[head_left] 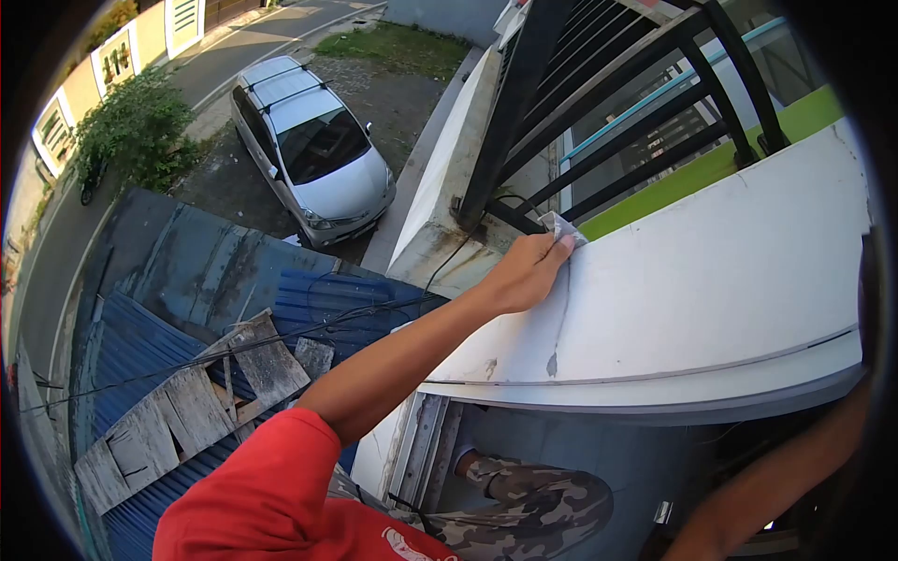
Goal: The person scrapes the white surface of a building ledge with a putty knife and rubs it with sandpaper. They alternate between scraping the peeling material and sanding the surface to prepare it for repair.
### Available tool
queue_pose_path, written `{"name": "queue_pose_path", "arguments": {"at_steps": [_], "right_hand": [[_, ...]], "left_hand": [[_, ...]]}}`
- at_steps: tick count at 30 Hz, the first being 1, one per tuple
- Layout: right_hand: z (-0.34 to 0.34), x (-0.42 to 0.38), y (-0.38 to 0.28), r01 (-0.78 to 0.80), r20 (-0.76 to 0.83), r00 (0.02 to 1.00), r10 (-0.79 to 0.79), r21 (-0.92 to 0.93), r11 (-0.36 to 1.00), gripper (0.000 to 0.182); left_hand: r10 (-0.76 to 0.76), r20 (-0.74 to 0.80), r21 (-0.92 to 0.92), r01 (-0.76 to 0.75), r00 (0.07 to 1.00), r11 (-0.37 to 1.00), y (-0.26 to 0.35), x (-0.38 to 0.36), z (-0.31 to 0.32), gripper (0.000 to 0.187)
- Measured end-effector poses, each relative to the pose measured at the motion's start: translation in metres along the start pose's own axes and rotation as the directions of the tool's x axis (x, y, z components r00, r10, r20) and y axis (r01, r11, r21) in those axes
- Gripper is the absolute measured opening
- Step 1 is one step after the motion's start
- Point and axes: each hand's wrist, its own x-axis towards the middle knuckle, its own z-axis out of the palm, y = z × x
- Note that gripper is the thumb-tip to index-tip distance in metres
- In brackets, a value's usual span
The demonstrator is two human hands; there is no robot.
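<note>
My left hand (535, 273) is closed, thumb and fingers pinching a crumpled grey-white sheet (564, 227); whether it is paper or cloth I cannot tell. The hand is at the far edge of the white ledge (711, 271), close by the foot of a black metal railing (472, 192). A grey crack or filled line runs down the ledge below the hand, ending in a darker patch (552, 364). At the lower right, my right forearm (786, 472) reaches toward the dark image border, its hand out of sight.
Below left lies a roof of blue corrugated sheets (327, 297) with weathered boards (182, 411). A thin black cable (281, 337) crosses above it. A silver car (327, 159) stands on the ground below. A bent leg in camouflage trousers (533, 500) is under the ledge.
</note>
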Motion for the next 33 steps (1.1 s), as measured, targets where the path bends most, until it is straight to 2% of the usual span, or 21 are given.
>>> {"name": "queue_pose_path", "arguments": {"at_steps": [1,2,4,6,8,11,12,13,14,16,19,20,22,23,25,26,28,29,30,32,33], "right_hand": [[0.000,0.000,-0.001,-0.032,-0.016,0.999,0.033,0.052,0.998,0.042],[-0.007,0.004,0.001,-0.030,0.060,0.998,0.030,-0.004,1.000,0.040],[-0.001,0.001,-0.001,-0.036,0.043,0.998,0.037,-0.028,0.999,0.039],[0.001,-0.001,-0.006,-0.035,0.014,0.999,0.036,-0.059,0.998,0.038],[0.000,-0.002,-0.009,-0.026,-0.005,1.000,0.026,-0.095,0.995,0.038],[-0.006,0.005,0.003,-0.029,-0.004,1.000,0.029,-0.061,0.998,0.039],[-0.006,0.003,-0.001,-0.036,0.028,0.999,0.038,-0.055,0.998,0.038],[-0.007,0.001,-0.006,-0.036,0.035,0.999,0.038,-0.048,0.998,0.038],[-0.006,0.000,-0.008,-0.040,0.055,0.998,0.043,-0.045,0.998,0.037],[-0.004,0.001,-0.006,-0.067,0.031,0.997,0.067,-0.021,0.998,0.036],[-0.009,0.006,-0.001,-0.086,0.048,0.995,0.084,0.022,0.996,0.035],[-0.009,0.006,0.000,-0.091,0.058,0.994,0.088,0.043,0.995,0.035],[-0.004,0.004,-0.001,-0.050,0.007,0.999,0.050,0.024,0.998,0.035],[-0.003,0.003,-0.001,-0.032,-0.015,0.999,0.032,0.012,0.999,0.035],[-0.006,0.007,0.004,-0.021,-0.007,1.000,0.022,0.029,0.999,0.035],[-0.008,0.009,0.007,-0.029,0.010,1.000,0.029,0.036,0.999,0.034],[-0.004,0.010,0.009,-0.052,-0.055,0.997,0.055,0.057,0.997,0.034],[-0.003,0.009,0.008,-0.060,-0.097,0.993,0.066,0.067,0.996,0.034],[-0.003,0.005,0.002,-0.084,-0.080,0.993,0.086,0.029,0.996,0.033],[0.000,-0.004,-0.014,-0.129,-0.020,0.991,0.129,-0.044,0.991,0.033],[0.001,-0.006,-0.015,-0.122,-0.012,0.992,0.122,-0.031,0.992,0.033]], "left_hand": [[-0.072,0.025,-0.042,0.073,0.997,0.996,-0.012,-0.007,-0.005,0.054],[-0.095,0.034,-0.028,0.096,0.995,0.995,-0.022,-0.009,-0.005,0.054],[-0.126,0.060,0.014,0.125,0.990,0.992,-0.044,-0.009,-0.005,0.055],[-0.224,0.057,0.073,0.220,0.973,0.973,-0.101,-0.027,-0.016,0.056],[-0.246,-0.006,0.092,0.246,0.969,0.965,-0.169,-0.048,-0.031,0.056],[-0.299,0.131,0.325,0.244,0.945,0.914,-0.139,-0.040,-0.043,0.055],[-0.308,0.124,0.126,0.293,0.943,0.948,-0.117,-0.037,-0.038,0.055],[-0.194,0.099,-0.037,0.198,0.976,0.979,-0.091,-0.029,-0.029,0.055],[-0.116,0.108,0.071,0.108,0.987,0.992,-0.062,-0.015,-0.026,0.056],[0.055,0.100,0.024,-0.058,0.993,0.998,-0.005,0.003,-0.013,0.056],[0.091,0.014,-0.012,-0.091,0.996,0.996,0.007,-0.004,-0.002,0.055],[0.019,-0.027,-0.064,-0.021,0.999,0.998,-0.026,-0.011,0.000,0.052],[-0.018,-0.094,0.179,0.035,0.995,0.983,-0.112,-0.044,-0.008,0.050],[-0.082,-0.096,0.357,0.111,0.992,0.927,-0.172,-0.060,-0.017,0.049],[-0.347,-0.033,0.135,0.348,0.937,0.928,-0.201,-0.075,-0.039,0.048],[-0.327,-0.049,0.112,0.330,0.944,0.937,-0.202,-0.080,-0.030,0.049],[-0.248,-0.103,0.091,0.258,0.963,0.962,-0.149,-0.061,-0.016,0.052],[-0.024,-0.227,-0.047,0.013,0.974,0.999,-0.125,-0.048,0.004,0.051],[-0.069,-0.128,0.013,0.072,0.989,0.997,-0.077,-0.037,0.001,0.049],[0.132,-0.069,0.034,-0.130,0.989,0.991,-0.017,-0.023,0.007,0.041],[0.197,-0.127,0.035,-0.194,0.972,0.980,-0.023,-0.025,0.010,0.039]]}}
